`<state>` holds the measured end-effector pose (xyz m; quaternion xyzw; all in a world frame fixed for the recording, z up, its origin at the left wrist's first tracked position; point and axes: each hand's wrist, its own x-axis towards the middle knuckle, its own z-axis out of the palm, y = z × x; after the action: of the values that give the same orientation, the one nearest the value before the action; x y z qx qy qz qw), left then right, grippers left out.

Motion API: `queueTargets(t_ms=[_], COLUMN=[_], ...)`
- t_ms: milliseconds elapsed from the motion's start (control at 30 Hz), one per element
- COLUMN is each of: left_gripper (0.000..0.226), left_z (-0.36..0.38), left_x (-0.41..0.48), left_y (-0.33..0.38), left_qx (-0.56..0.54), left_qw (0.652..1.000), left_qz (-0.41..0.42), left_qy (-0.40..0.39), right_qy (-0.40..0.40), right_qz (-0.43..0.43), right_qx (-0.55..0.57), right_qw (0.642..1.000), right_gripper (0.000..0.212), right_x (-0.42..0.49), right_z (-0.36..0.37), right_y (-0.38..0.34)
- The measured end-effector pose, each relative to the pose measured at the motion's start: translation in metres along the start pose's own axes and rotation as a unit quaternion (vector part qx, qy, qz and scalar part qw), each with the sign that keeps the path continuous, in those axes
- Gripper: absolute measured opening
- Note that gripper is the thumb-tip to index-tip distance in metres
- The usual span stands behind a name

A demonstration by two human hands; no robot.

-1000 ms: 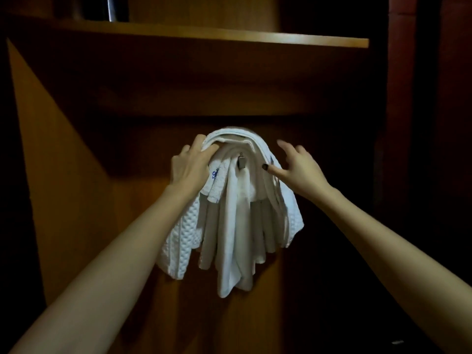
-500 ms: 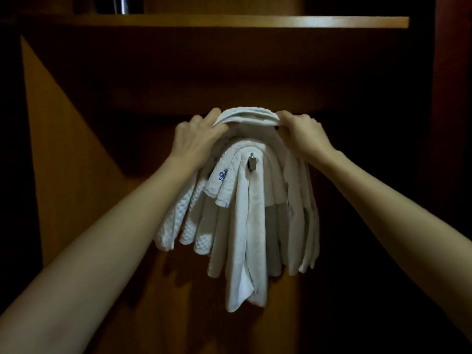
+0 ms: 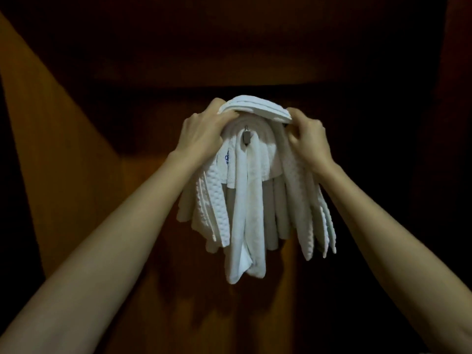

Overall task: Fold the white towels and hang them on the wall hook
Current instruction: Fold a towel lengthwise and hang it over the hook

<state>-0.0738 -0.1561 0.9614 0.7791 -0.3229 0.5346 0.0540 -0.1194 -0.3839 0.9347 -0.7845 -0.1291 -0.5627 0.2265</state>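
Observation:
Several folded white towels (image 3: pixel 245 200) hang in a bunch over a small metal wall hook (image 3: pixel 246 137) on the wooden back panel. The topmost towel (image 3: pixel 255 108), waffle-textured, arches over the bunch. My left hand (image 3: pixel 201 134) grips its left end, fingers curled over the fold. My right hand (image 3: pixel 309 139) pinches its right end at the same height. Only the hook's tip shows between the towel layers. One towel on the left carries a small blue mark (image 3: pixel 226 157).
A wooden side panel (image 3: pixel 51 149) slants in on the left. The dark wooden back wall (image 3: pixel 255 60) rises above the towels. The right side is dark and hard to read.
My right hand went from open beside the towels to gripping the top towel's right end. Both hands now hold that top fold. The view has moved closer, and the shelf above has left the view.

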Motion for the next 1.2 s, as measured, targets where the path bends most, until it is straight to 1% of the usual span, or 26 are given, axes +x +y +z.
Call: queueTargets(t_ms=[100,133,200,233,267,300,367,400,433,467,500,533,567,600,667,767,833,900,967,1033,1100,1167,1200], left_gripper=[0.058,0.067,0.079,0.081,0.08,0.077,0.071,0.07,0.069,0.069,0.068,0.066,0.065,0.064,0.06,0.054,0.059,0.063,0.052,0.038,0.037,0.036,0.035], left_z=[0.016,0.021,0.036,0.042,0.047,0.051,0.053,0.053,0.053,0.053,0.053,0.052,0.05,0.047,0.044,0.042,0.046,0.054,0.064,0.071,0.073,0.067,0.062], left_x=[-0.028,-0.039,-0.059,-0.068,-0.076,-0.083,-0.091,-0.093,-0.095,-0.098,-0.101,-0.104,-0.105,-0.107,-0.11,-0.12,-0.129,-0.141,-0.156,-0.171,-0.181,-0.18,-0.178], left_y=[-0.003,0.0,0.008,0.012,0.015,0.017,0.016,0.015,0.015,0.014,0.013,0.011,0.006,0.001,-0.012,-0.017,-0.004,0.012,0.019,0.019,0.022,0.025,0.026], left_qx=[-0.097,-0.141,-0.223,-0.252,-0.265,-0.264,-0.251,-0.247,-0.245,-0.242,-0.235,-0.222,-0.207,-0.192,-0.167,-0.167,-0.177,-0.175,-0.156,-0.138,-0.145,-0.162,-0.175], left_qw=[0.994,0.987,0.96,0.944,0.934,0.931,0.936,0.939,0.941,0.943,0.947,0.951,0.954,0.957,0.962,0.961,0.959,0.965,0.971,0.967,0.951,0.928,0.913], left_qz=[-0.004,-0.032,-0.141,-0.193,-0.229,-0.245,-0.24,-0.233,-0.226,-0.219,-0.214,-0.212,-0.213,-0.215,-0.212,-0.214,-0.201,-0.16,-0.132,-0.166,-0.226,-0.27,-0.291], left_qy=[0.046,0.066,0.09,0.087,0.073,0.058,0.056,0.06,0.06,0.056,0.049,0.042,0.04,0.041,0.047,0.06,0.089,0.113,0.122,0.134,0.153,0.199,0.225], right_qy=[-0.006,-0.004,-0.016,-0.031,-0.051,-0.068,-0.083,-0.083,-0.08,-0.072,-0.06,-0.045,-0.03,-0.018,-0.007,-0.009,-0.033,-0.051,-0.071,-0.087,-0.071,-0.037,-0.024], right_qz=[0.036,0.059,0.101,0.118,0.132,0.143,0.158,0.171,0.19,0.21,0.221,0.224,0.222,0.219,0.213,0.192,0.193,0.215,0.223,0.215,0.184,0.147,0.134], right_qx=[0.046,0.066,0.121,0.151,0.172,0.181,0.177,0.167,0.149,0.127,0.102,0.085,0.084,0.091,0.121,0.163,0.177,0.184,0.183,0.18,0.169,0.149,0.145], right_qw=[0.998,0.996,0.987,0.981,0.975,0.971,0.968,0.967,0.967,0.967,0.968,0.97,0.971,0.971,0.969,0.968,0.965,0.958,0.955,0.956,0.966,0.977,0.98], right_gripper=[0.03,0.026,0.026,0.028,0.033,0.042,0.064,0.069,0.069,0.06,0.046,0.03,0.02,0.015,0.013,0.012,0.016,0.028,0.047,0.066,0.076,0.078,0.076], right_x=[-0.019,-0.024,-0.037,-0.045,-0.054,-0.064,-0.082,-0.089,-0.095,-0.1,-0.103,-0.105,-0.104,-0.101,-0.094,-0.09,-0.094,-0.104,-0.116,-0.127,-0.135,-0.142,-0.146], right_z=[0.013,0.016,0.02,0.022,0.024,0.025,0.029,0.031,0.034,0.037,0.039,0.038,0.035,0.031,0.018,0.007,0.012,0.021,0.028,0.033,0.036,0.039,0.039], right_y=[0.001,0.002,0.004,0.004,0.005,0.005,0.008,0.008,0.009,0.008,0.008,0.009,0.013,0.017,0.023,0.026,0.024,0.021,0.018,0.016,0.011,0.007,0.005])
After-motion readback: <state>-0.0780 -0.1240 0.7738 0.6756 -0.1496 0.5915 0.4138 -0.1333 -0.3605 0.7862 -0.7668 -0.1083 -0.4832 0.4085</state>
